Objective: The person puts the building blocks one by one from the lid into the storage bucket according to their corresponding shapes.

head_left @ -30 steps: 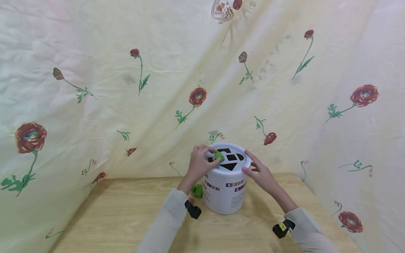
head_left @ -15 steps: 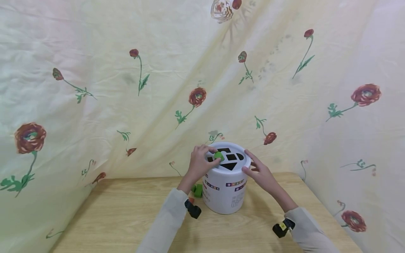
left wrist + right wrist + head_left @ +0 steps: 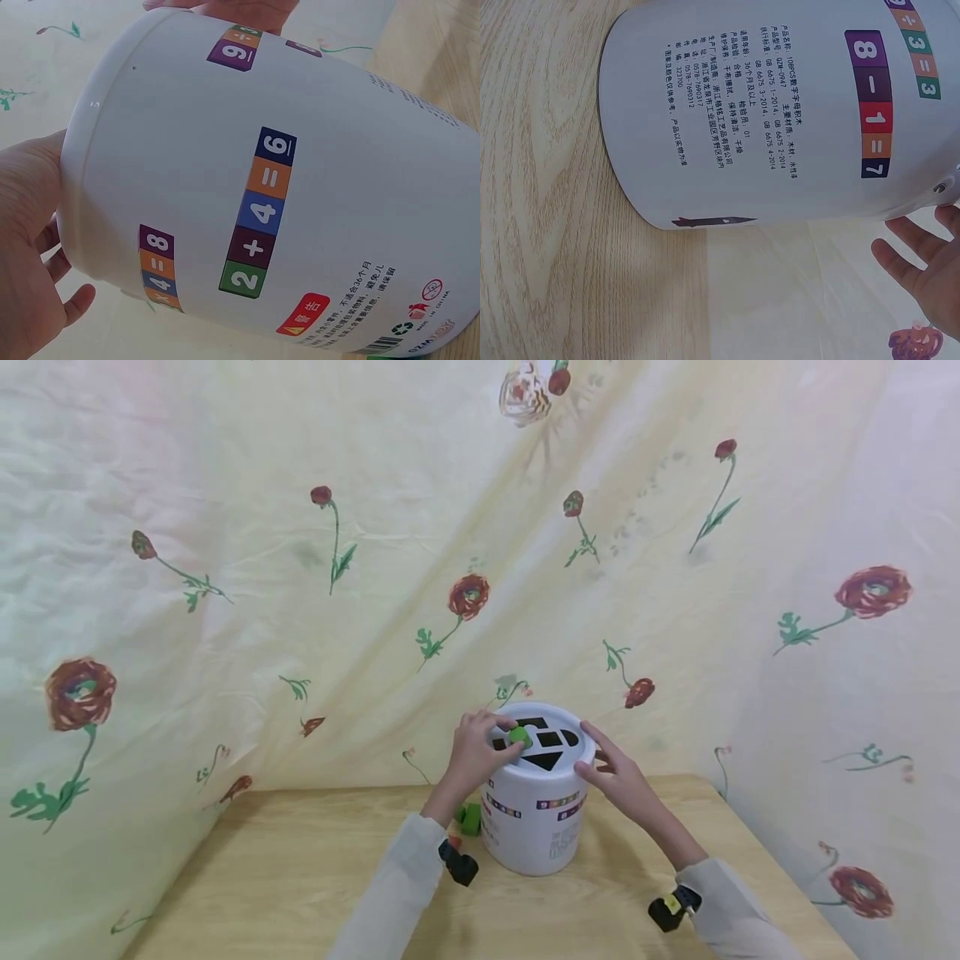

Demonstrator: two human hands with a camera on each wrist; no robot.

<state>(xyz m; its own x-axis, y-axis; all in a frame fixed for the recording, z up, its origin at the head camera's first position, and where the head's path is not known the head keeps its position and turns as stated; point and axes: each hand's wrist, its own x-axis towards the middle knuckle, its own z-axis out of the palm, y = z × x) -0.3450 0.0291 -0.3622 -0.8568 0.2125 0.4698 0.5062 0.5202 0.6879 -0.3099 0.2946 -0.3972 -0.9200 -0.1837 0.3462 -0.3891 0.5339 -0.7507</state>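
Left hand (image 3: 471,753) pinches green block (image 3: 518,736) over lid slot; right hand (image 3: 617,775), fingers straight, steadies bucket (image 3: 536,827) rim near table's (image 3: 300,877) back edge.

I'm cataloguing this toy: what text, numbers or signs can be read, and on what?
All on the white bucket:
"2+4=6", coloured squares, left wrist view.
"=4=8", partly hidden.
"8-1=7", right wrist view.
"=3=3", cut off.
Red warning label, recycling marks: too small to read.
Chinese print block: too small to read.

White bucket (image 3: 315,150) with coloured number tiles reading "2+4=6", a strip ending "4=8", a "9", "8−1=7" (image 3: 874,112) on another side, beside small printed Chinese text including "GB 6675".
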